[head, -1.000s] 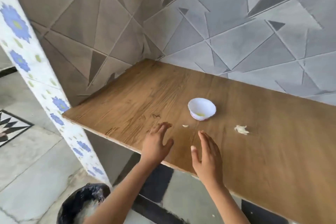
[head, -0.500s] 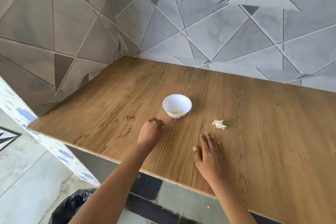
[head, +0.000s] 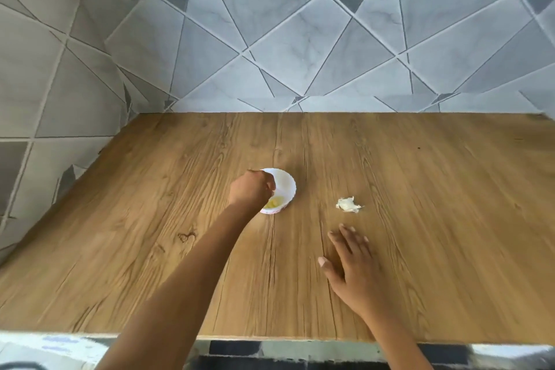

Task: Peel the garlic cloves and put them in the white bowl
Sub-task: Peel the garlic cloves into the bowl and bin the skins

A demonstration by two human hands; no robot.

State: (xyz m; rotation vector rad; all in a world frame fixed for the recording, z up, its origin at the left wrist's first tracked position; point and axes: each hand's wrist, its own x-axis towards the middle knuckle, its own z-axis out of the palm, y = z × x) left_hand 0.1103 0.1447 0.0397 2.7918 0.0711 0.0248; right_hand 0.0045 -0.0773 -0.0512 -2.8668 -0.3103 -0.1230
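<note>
Tabletop (head: 420,174) open between white bowl (head: 286,186) and garlic piece (head: 348,204); tiled walls (head: 300,54) close back, left.

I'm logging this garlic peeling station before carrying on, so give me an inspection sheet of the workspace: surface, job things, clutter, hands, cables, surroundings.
Surface: wooden table, bare grain showing.
Job's things: white bowl near the middle, with yellowish peeled garlic inside; a white garlic piece lies on the table right of the bowl, apart from it; clove or skin, cannot tell.
Clutter: nothing seen.
Hands: left hand over the bowl's left side, fingers curled; whether they hold anything is hidden. Right hand flat on the table, fingers straight, short of the garlic piece.
Cables: nothing seen.
Surroundings: grey triangle-patterned tiled wall behind and to the left.
</note>
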